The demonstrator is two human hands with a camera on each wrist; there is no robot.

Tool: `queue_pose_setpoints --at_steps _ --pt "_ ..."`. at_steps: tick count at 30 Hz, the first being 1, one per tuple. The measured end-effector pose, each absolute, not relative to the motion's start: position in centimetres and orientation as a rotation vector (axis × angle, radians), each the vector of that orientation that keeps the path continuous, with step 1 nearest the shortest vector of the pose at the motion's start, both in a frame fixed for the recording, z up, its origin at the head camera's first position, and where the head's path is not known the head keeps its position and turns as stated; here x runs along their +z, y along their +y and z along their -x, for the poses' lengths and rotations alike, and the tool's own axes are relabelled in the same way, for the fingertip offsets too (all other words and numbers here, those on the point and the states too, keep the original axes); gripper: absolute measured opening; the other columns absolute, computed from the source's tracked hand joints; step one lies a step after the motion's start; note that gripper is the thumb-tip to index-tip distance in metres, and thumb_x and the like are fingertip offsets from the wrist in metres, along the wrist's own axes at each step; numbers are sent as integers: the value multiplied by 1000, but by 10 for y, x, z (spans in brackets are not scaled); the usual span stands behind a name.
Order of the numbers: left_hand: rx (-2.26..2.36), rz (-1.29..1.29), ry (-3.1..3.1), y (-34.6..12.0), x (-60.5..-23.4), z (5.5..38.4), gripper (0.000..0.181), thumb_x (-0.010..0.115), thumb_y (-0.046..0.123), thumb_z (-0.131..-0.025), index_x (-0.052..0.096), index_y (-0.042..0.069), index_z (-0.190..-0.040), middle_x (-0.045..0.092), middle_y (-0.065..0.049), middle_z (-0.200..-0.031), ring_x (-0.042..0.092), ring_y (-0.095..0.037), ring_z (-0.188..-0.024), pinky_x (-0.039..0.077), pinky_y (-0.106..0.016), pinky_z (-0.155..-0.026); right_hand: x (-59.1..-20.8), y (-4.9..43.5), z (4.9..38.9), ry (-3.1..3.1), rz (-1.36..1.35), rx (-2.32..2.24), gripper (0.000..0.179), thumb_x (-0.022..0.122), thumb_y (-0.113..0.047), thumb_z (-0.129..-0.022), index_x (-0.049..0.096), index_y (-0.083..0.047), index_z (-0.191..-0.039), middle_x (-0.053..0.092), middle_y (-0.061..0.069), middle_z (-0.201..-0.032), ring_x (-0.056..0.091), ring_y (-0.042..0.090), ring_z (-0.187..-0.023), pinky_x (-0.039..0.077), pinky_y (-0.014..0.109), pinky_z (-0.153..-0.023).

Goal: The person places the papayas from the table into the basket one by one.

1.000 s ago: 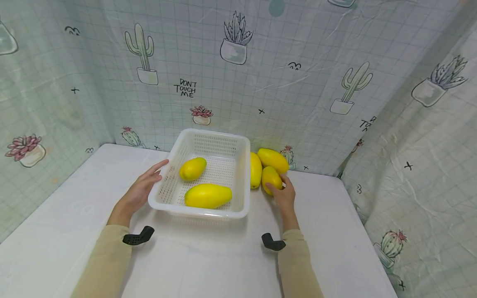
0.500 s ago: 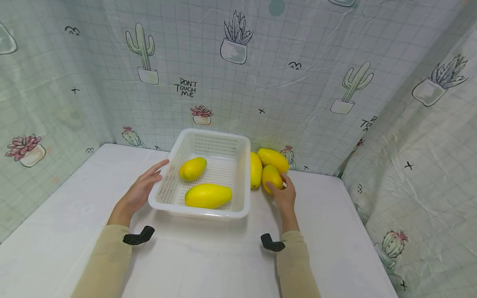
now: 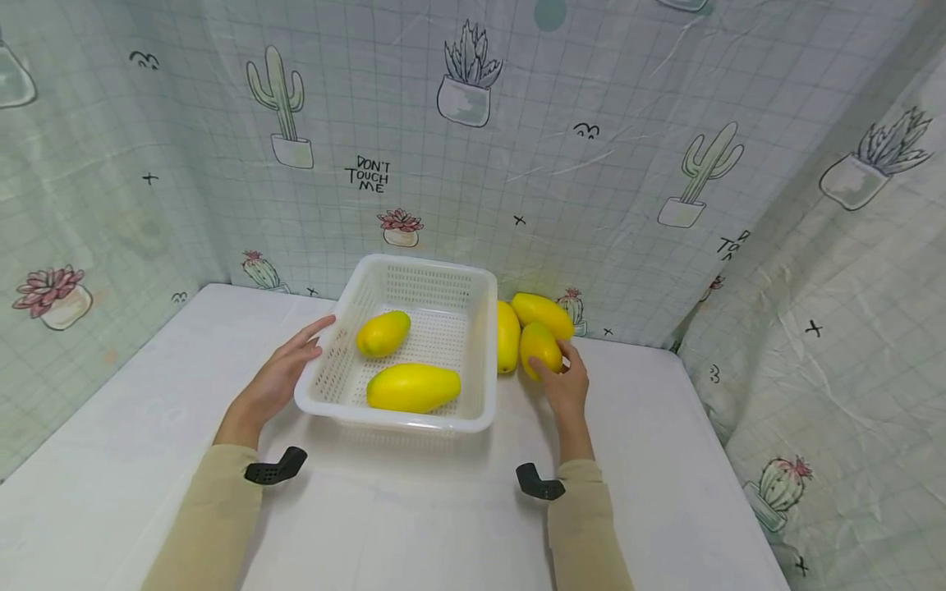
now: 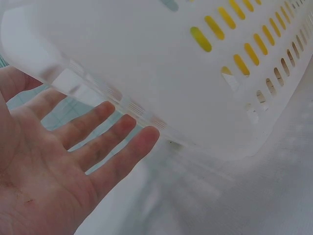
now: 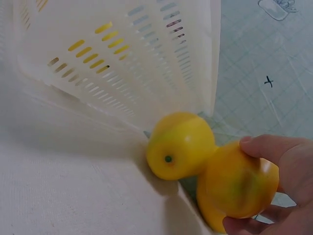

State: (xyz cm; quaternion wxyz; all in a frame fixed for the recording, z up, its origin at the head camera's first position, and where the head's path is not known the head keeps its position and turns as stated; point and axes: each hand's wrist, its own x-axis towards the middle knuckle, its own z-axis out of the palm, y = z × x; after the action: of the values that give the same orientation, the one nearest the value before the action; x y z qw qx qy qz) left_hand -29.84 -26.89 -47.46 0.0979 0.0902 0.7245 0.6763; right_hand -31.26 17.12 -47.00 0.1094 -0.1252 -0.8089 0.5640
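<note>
In the head view my right hand [image 3: 567, 386] grips a yellow mango [image 3: 541, 351] with a greenish end, thumb on one side and fingers on the other. Two more yellow fruits, one long fruit [image 3: 507, 338] beside the basket and another [image 3: 543, 313] behind, lie close to it. The right wrist view shows the held mango [image 5: 239, 183] in front of these. My left hand [image 3: 277, 379] rests its straight fingers against the left side of a white perforated plastic basket [image 3: 488, 361]. In the left wrist view its fingers [image 4: 142, 142] are spread at the basket wall.
Inside the basket lie a smaller yellow fruit [image 3: 383, 334] and a long yellow fruit [image 3: 414, 388], apart from each other. A white table [image 3: 414, 509] carries everything. Cactus-printed cloth [image 3: 547, 180] stands behind and along both sides.
My right hand and the mango have shifted slightly up and away in the head view, the mango's lower end rising a little. My left hand and the basket stay where they were.
</note>
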Motion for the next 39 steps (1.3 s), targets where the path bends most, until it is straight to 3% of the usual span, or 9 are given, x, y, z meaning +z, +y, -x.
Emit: queue_pose_setpoints --at_steps 5,14,18,23,33,39 --pt "2002 -293 2143 -270 -475 299 51 37 40 -103 21 45 -151 15 0 -164 27 -30 -146 26 -57 -115 -467 171 312 -2368 356 1649 67 73 -34 -84 44 -20 -143 42 6 -148 46 32 -121 45 45 -104" --pt "1985 -303 2167 -270 -477 299 51 37 40 -103 21 44 -151 17 0 -163 33 -25 -143 42 -37 -107 -462 169 308 -2369 326 1667 68 73 -34 -84 43 -21 -144 41 6 -149 45 31 -120 45 45 -103" --pt "1982 -301 2175 -270 -478 299 51 36 40 -103 20 44 -152 17 0 -163 31 -27 -143 39 -43 -109 -460 168 307 -2371 313 1679 69 73 -34 -85 42 -20 -145 41 7 -149 45 31 -120 46 45 -102" --pt "2001 -293 2157 -268 -478 298 51 37 39 -103 20 44 -152 14 1 -164 25 -32 -146 27 -58 -114 -457 166 305 -2367 309 1694 69 73 -35 -84 43 -22 -144 41 6 -149 46 30 -121 47 44 -101" --pt "2014 -310 2141 -268 -477 296 52 37 38 -103 20 43 -152 12 1 -164 22 -32 -147 24 -59 -115 -452 162 301 -2370 293 1696 69 73 -36 -85 42 -22 -145 41 6 -149 46 30 -124 47 44 -102" --pt "1979 -327 2171 -268 -477 296 52 36 39 -103 18 42 -153 13 -2 -164 26 -31 -145 40 -40 -109 -451 161 301 -2379 281 1697 69 72 -38 -85 42 -23 -145 42 5 -148 45 29 -123 47 44 -102"
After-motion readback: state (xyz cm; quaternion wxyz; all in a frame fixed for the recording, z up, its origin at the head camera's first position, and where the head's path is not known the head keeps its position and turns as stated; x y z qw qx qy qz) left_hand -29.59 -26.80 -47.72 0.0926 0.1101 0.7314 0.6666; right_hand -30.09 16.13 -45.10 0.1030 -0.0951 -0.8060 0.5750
